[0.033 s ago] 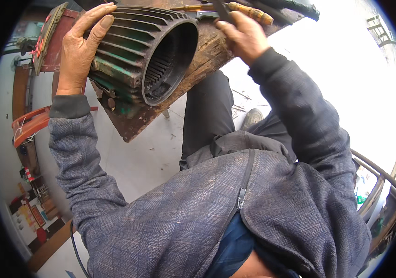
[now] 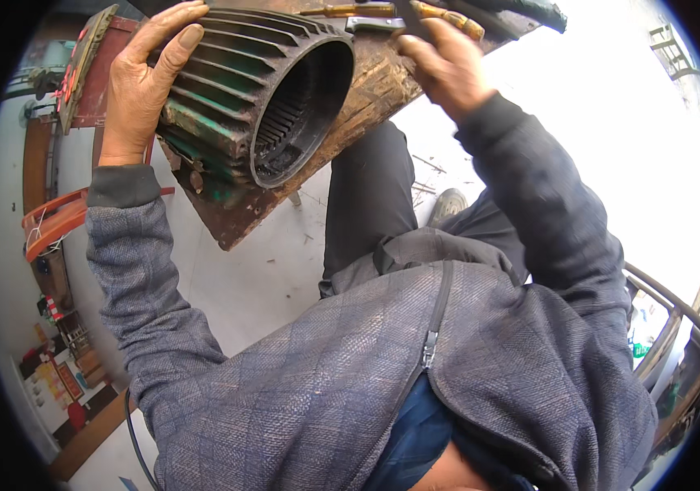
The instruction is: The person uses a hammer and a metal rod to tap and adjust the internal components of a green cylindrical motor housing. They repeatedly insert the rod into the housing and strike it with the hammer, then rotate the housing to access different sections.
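Note:
A finned metal motor housing [image 2: 227, 90], dark with worn green paint, lies on its side on the bench, its round open end facing right and toward me. My left hand [image 2: 144, 86] grips its upper left side, fingers bent over the fins and thumb apart. Inside the bore, dark slots [image 2: 284, 123] show. To the right of the housing, my right hand [image 2: 456, 69] is closed on a dark flat bar-shaped tool [image 2: 412, 20], whose kind is blurred and whose far end is cut off. It is raised near the bench edge, apart from the housing.
The worn wooden bench [image 2: 378, 90] has a rough edge. Behind my right hand lie a screwdriver with an amber handle [image 2: 350, 11], another yellowish handle [image 2: 466, 27] and a grey-handled tool [image 2: 374, 24]. An orange stool [image 2: 55, 221] stands left; my legs [image 2: 370, 188] are below the bench.
My right hand has moved right and slightly nearer to me with the dark tool, uncovering more of the grey-handled tool. My left hand stays on the motor housing.

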`<state>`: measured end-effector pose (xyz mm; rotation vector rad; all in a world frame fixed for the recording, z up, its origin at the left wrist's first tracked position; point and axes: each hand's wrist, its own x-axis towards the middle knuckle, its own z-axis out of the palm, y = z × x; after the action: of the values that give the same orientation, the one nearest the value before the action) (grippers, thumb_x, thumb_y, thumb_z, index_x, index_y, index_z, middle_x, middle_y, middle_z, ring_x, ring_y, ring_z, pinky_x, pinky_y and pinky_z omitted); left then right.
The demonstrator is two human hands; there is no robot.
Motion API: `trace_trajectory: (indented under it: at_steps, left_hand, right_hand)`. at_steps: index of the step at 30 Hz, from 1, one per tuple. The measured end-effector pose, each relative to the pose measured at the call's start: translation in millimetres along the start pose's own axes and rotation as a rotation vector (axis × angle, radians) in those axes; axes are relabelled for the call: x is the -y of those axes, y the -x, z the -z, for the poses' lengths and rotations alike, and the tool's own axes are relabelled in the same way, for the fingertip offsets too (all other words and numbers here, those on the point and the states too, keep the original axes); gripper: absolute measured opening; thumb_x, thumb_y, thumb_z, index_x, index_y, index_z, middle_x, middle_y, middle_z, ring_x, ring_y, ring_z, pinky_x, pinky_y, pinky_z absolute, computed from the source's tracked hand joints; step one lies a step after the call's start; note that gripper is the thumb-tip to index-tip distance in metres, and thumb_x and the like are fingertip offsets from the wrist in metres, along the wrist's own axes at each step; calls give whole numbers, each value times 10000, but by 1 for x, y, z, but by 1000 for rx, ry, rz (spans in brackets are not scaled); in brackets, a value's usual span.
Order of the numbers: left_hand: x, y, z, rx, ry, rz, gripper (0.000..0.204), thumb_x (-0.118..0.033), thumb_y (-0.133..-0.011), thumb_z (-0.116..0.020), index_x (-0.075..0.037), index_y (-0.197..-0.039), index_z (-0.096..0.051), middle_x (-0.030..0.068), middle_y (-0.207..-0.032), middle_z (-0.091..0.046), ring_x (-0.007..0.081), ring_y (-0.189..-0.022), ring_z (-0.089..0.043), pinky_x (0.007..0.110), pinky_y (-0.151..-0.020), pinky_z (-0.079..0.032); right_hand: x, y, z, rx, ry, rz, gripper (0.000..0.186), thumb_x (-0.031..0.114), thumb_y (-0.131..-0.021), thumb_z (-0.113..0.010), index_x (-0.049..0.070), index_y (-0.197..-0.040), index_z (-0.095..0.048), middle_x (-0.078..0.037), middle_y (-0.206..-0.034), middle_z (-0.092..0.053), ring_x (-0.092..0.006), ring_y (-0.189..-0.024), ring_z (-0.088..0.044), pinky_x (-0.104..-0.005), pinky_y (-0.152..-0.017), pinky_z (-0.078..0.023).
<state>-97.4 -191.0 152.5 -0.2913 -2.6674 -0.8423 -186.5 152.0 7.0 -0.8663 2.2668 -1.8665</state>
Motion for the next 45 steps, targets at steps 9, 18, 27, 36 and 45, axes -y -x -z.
trace_trajectory:
  at_steps: [9, 18, 27, 36, 45]
  left_hand:
    - [-10, 14, -2, -88, -130, 154, 453, -416, -1054, -679, -66, -1333, -752, 65, -1329, -745, 156, -1270, -646, 312, -1145, -445]
    - [-7, 24, -5, -137, 30, 212, 516, -473, -1057, -657, -54, -1345, -743, 70, -1319, -742, 163, -1249, -651, 309, -1145, -447]
    - [-2, 25, -5, -153, -16, 137, 494, -464, -1051, -672, -62, -1325, -758, 74, -1295, -759, 166, -1233, -663, 307, -1127, -462]
    - [4, 17, -2, -153, -87, 146, 507, -464, -1040, -691, -40, -1309, -762, 64, -1266, -765, 148, -1174, -670, 300, -1092, -477]
    - [5, 15, -6, -145, 120, 105, 453, -441, -1014, -740, -53, -1240, -797, 69, -1156, -804, 150, -1077, -724, 281, -987, -537]
  right_hand:
    - [32, 147, 89, 179, -126, -443, 311, 208, -1161, -427, 35, -1376, -569, 6, -751, -576, -43, -581, -487, -217, -540, -410]
    - [41, 97, 22, 427, 214, 139, 607, -70, -1026, -498, 96, -1609, -456, -211, -923, -698, -254, -723, -668, -424, -750, -560]
    - [50, 33, -59, 497, 363, 164, 684, 20, -956, -544, 123, -1622, -430, -243, -813, -724, -365, -661, -727, -443, -620, -600]
    - [32, 41, -74, 307, 327, 213, 641, 39, -1003, -436, 277, -1594, -503, -213, -935, -765, -374, -837, -773, -479, -795, -625]
    - [42, 35, -64, 432, 500, 161, 663, -2, -984, -467, 274, -1585, -513, -189, -948, -751, -310, -829, -760, -446, -765, -631]
